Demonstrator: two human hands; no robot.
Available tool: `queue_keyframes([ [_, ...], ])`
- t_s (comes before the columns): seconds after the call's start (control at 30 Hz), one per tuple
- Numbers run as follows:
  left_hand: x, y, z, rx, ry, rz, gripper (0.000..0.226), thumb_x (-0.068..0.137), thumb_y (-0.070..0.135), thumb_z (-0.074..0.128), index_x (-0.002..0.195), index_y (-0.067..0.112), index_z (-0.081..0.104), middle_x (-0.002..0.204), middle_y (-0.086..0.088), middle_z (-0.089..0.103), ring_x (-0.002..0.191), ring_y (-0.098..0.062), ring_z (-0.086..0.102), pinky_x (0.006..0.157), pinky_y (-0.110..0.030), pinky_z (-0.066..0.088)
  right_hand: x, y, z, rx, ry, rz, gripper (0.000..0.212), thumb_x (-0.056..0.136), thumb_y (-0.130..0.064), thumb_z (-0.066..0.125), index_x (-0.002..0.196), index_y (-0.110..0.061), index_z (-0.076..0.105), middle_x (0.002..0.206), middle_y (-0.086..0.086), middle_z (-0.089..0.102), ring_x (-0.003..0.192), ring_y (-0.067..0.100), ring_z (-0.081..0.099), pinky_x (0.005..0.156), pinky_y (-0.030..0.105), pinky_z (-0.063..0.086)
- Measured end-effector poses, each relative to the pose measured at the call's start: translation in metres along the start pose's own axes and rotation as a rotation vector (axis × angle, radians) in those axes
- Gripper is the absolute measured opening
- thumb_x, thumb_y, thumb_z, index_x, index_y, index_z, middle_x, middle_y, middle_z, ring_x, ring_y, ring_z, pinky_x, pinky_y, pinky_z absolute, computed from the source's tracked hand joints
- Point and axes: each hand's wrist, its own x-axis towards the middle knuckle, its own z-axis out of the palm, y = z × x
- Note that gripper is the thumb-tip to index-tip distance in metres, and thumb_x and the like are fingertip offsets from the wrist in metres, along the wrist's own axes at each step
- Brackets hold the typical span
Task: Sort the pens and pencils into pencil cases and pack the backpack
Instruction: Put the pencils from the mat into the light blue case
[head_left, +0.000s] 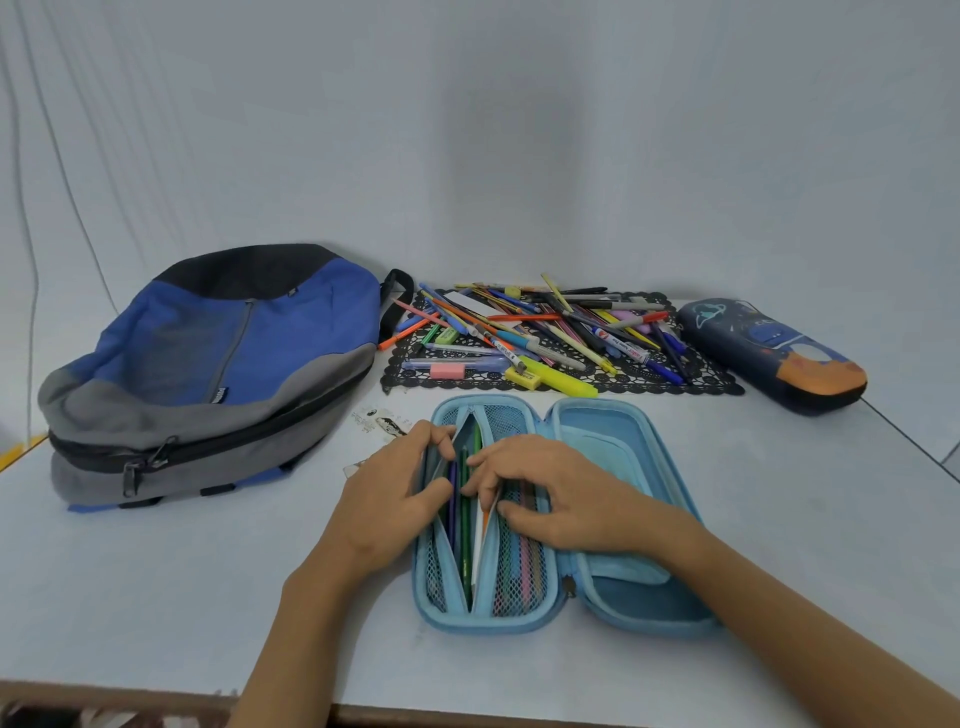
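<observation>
The blue pencil case (623, 426) lies open flat on the table (208, 597), near its front edge. The left hand (395, 488) grips the left flap of the case's middle pocket, fingers curled over its edge, holding the pocket apart. The right hand (561, 493) has bent fingers with their tips down among the pencils (464, 545) standing in that pocket; whether they pinch one I cannot tell. Its thumb rests on the mesh pocket (519, 577), where more coloured sticks show blurred through the net.

Behind the case a loose pile of pens and pencils (550, 327) lies on a black lace mat (711, 382), with a pink eraser (447, 370) and a yellow highlighter (561, 379) at its front. A dark pencil case (769, 353), closed, lies to the mat's right. The backpack (218, 358) lies zipped at the left. A small printed card (384, 421) is partly hidden by the left hand.
</observation>
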Motion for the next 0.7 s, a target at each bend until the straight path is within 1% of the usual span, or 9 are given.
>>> queue_keyframes([
  [0.07,0.000,-0.001,0.000,-0.024,-0.005,0.017,0.029,0.067,0.037,0.046,0.096,0.033,0.046,0.136,0.025,0.048,0.121,-0.001,0.048,0.084,-0.024,0.035,0.000,-0.001,-0.002,0.021,0.001,0.015,0.018,0.083,-0.008,0.059,0.096,-0.016,0.067,0.107,-0.006,0.067,0.117,0.007,0.054,0.101,0.031,0.038],
  [0.17,0.003,-0.004,-0.003,-0.069,0.012,0.050,0.039,0.072,0.049,0.044,0.109,0.041,0.049,0.152,0.024,0.027,0.136,0.005,0.028,0.101,-0.028,0.029,0.002,-0.001,-0.009,0.146,0.056,0.038,0.025,0.086,-0.008,0.062,0.108,-0.017,0.067,0.115,-0.005,0.065,0.119,0.008,0.054,0.104,0.032,0.040],
  [0.27,0.008,-0.012,-0.013,-0.068,0.101,0.054,0.043,0.085,0.057,0.037,0.126,0.047,0.044,0.139,0.039,0.034,0.128,0.015,0.032,0.104,-0.031,0.033,0.004,0.010,-0.022,0.164,0.145,0.075,0.025,0.090,-0.017,0.062,0.115,-0.020,0.066,0.119,-0.010,0.064,0.116,0.005,0.055,0.103,0.024,0.040],
  [0.33,0.009,-0.024,-0.017,0.088,0.076,-0.008,0.061,0.085,0.063,0.023,0.137,0.037,0.042,0.145,0.036,0.028,0.133,0.013,0.027,0.109,-0.026,0.026,0.008,0.022,-0.033,0.136,0.189,0.162,0.023,0.090,-0.017,0.063,0.113,-0.022,0.067,0.118,-0.014,0.064,0.112,0.001,0.056,0.097,0.016,0.041],
  [0.4,0.007,-0.032,-0.014,0.383,-0.065,-0.077,0.079,0.084,0.063,0.005,0.151,0.026,0.024,0.156,0.020,0.013,0.145,0.000,0.009,0.117,-0.026,0.008,0.016,0.037,-0.047,0.105,0.225,0.258,0.021,0.090,-0.011,0.062,0.108,-0.020,0.068,0.113,-0.012,0.066,0.105,-0.001,0.058,0.085,0.012,0.045],
  [0.47,0.006,-0.034,-0.008,0.606,-0.177,-0.133,0.085,0.080,0.059,-0.012,0.155,0.021,0.003,0.161,0.010,-0.002,0.147,-0.004,-0.007,0.120,-0.030,-0.003,0.028,0.058,-0.058,0.038,0.286,0.348,0.020,0.089,-0.006,0.060,0.102,-0.018,0.069,0.103,-0.007,0.068,0.091,0.003,0.060,0.074,0.017,0.045],
  [0.57,0.006,-0.029,-0.006,0.642,-0.166,-0.134,0.098,0.067,0.060,-0.024,0.154,0.020,-0.003,0.161,0.006,-0.007,0.146,-0.005,-0.011,0.120,-0.031,-0.005,0.053,0.097,-0.068,-0.043,0.414,0.536,0.018,0.091,-0.008,0.056,0.099,-0.017,0.069,0.100,0.003,0.069,0.085,0.016,0.061,0.074,0.031,0.049],
  [0.63,0.006,-0.030,-0.006,0.651,-0.156,-0.128,0.099,0.066,0.060,-0.024,0.154,0.020,-0.003,0.161,0.006,-0.007,0.146,-0.004,-0.011,0.120,-0.030,-0.006,0.072,0.123,-0.073,-0.162,0.408,0.639,0.025,0.091,-0.005,0.050,0.104,-0.016,0.069,0.109,0.006,0.068,0.094,0.023,0.062,0.080,0.033,0.049],
  [0.7,0.006,-0.031,-0.007,0.655,-0.157,-0.125,0.099,0.066,0.060,-0.023,0.154,0.021,-0.002,0.161,0.007,-0.006,0.146,-0.003,-0.011,0.119,-0.029,-0.006,0.088,0.142,-0.077,-0.292,0.284,0.711,0.038,0.090,0.000,0.043,0.116,-0.016,0.065,0.125,0.006,0.063,0.112,0.024,0.056,0.092,0.037,0.047],
])
